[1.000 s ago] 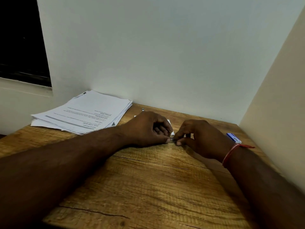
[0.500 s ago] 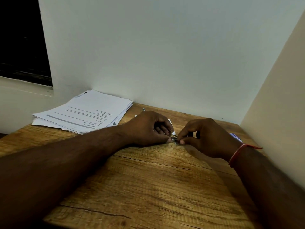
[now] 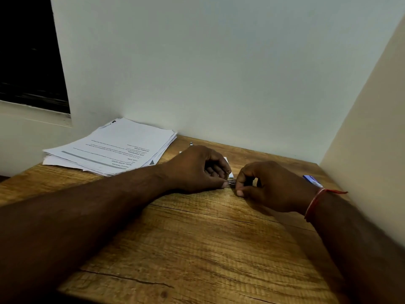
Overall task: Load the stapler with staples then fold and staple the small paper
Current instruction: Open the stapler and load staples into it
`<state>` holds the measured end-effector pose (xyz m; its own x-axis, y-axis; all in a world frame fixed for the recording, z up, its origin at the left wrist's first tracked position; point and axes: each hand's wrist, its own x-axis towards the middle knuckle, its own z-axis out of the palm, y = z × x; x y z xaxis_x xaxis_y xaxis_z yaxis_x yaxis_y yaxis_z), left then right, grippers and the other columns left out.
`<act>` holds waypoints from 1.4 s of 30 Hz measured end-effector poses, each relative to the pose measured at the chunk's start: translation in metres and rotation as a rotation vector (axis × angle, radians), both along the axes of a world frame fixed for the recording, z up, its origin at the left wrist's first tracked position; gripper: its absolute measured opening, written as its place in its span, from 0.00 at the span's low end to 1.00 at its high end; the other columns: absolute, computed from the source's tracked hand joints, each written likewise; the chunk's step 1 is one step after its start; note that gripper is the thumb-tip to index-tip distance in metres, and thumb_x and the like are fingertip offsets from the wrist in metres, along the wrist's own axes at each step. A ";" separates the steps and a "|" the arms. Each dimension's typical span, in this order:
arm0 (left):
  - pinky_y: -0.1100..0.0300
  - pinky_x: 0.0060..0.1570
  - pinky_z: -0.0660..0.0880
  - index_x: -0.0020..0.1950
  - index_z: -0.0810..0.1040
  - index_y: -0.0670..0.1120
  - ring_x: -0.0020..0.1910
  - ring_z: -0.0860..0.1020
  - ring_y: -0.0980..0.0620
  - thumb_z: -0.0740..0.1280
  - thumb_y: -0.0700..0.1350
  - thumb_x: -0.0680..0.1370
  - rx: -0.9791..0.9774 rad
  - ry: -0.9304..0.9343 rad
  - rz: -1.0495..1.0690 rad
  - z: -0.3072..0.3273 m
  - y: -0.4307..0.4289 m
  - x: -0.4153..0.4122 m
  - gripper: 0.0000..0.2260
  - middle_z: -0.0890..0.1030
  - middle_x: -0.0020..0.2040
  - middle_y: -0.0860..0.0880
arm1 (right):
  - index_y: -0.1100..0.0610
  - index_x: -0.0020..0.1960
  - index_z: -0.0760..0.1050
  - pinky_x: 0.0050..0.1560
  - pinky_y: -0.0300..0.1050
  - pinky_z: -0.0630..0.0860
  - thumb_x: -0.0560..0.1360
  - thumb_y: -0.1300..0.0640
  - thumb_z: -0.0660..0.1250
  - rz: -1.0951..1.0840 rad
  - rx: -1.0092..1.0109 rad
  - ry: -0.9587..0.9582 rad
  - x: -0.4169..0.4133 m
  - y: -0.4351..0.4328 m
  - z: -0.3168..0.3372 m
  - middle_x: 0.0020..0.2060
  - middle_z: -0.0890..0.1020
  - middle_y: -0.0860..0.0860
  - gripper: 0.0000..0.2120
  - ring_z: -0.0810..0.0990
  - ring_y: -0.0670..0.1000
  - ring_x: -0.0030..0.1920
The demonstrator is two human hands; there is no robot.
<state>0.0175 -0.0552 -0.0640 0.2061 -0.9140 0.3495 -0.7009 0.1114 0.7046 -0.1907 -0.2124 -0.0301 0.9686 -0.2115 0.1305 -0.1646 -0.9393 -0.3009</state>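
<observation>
the left hand [image 3: 197,170] is curled around the stapler [image 3: 230,180] on the desk [image 3: 197,238]. the right hand [image 3: 269,185] pinches its metal end, just beside the left thumb.

Both forearms extend forward from the lower corners of the view and converge near centre, bare to the wrists. Left hand [image 3: 197,170]: knuckles up, fingers curled under, thumb tip pressed forward at its right edge. Right hand [image 3: 269,185]: curled, thumb and forefinger pinched together and pointing left, tips just beside the left thumb. A red thread band [image 3: 313,202] encircles the right wrist. What each hand grips is too small to tell.
</observation>
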 end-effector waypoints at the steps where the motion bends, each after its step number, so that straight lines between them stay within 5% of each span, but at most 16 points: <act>1: 0.57 0.56 0.88 0.58 0.90 0.49 0.49 0.90 0.54 0.85 0.42 0.76 -0.002 0.003 0.000 0.000 0.000 0.000 0.13 0.91 0.49 0.52 | 0.45 0.49 0.86 0.45 0.29 0.73 0.80 0.53 0.78 0.000 -0.004 0.002 0.000 0.001 0.000 0.46 0.86 0.40 0.04 0.81 0.38 0.50; 19: 0.64 0.52 0.85 0.58 0.90 0.48 0.47 0.89 0.57 0.85 0.41 0.76 -0.009 0.011 -0.014 0.000 0.000 0.000 0.13 0.91 0.49 0.52 | 0.44 0.53 0.90 0.47 0.29 0.77 0.77 0.56 0.81 -0.020 0.052 -0.020 0.001 0.004 -0.001 0.47 0.87 0.40 0.09 0.84 0.37 0.49; 25: 0.63 0.53 0.86 0.59 0.90 0.48 0.48 0.90 0.55 0.85 0.41 0.76 -0.011 0.005 -0.009 0.000 0.000 0.000 0.13 0.91 0.49 0.52 | 0.44 0.48 0.87 0.50 0.40 0.81 0.78 0.59 0.78 -0.029 0.030 -0.232 0.001 -0.001 -0.003 0.46 0.86 0.41 0.09 0.84 0.43 0.49; 29: 0.59 0.55 0.88 0.58 0.90 0.48 0.48 0.90 0.54 0.85 0.42 0.76 -0.004 0.006 -0.015 0.000 0.000 0.000 0.13 0.91 0.49 0.52 | 0.51 0.48 0.88 0.47 0.36 0.83 0.79 0.63 0.77 -0.086 0.202 -0.360 0.001 -0.003 -0.007 0.40 0.89 0.43 0.08 0.89 0.44 0.42; 36: 0.59 0.55 0.88 0.59 0.90 0.48 0.49 0.90 0.54 0.85 0.41 0.76 0.005 0.004 -0.016 0.000 0.000 0.000 0.13 0.91 0.49 0.51 | 0.54 0.47 0.90 0.51 0.47 0.87 0.70 0.63 0.85 -0.129 0.341 -0.393 0.000 -0.006 -0.010 0.41 0.91 0.48 0.09 0.91 0.49 0.44; 42: 0.56 0.57 0.88 0.59 0.90 0.48 0.50 0.90 0.55 0.84 0.41 0.76 0.009 0.001 -0.041 0.000 0.000 -0.001 0.13 0.91 0.50 0.51 | 0.50 0.44 0.91 0.45 0.36 0.83 0.69 0.59 0.85 -0.134 0.290 -0.330 -0.001 -0.006 -0.008 0.39 0.90 0.44 0.07 0.89 0.45 0.42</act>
<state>0.0168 -0.0552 -0.0639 0.1688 -0.9247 0.3412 -0.6949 0.1339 0.7066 -0.1914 -0.2185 -0.0377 0.8470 -0.4051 0.3441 -0.1299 -0.7855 -0.6051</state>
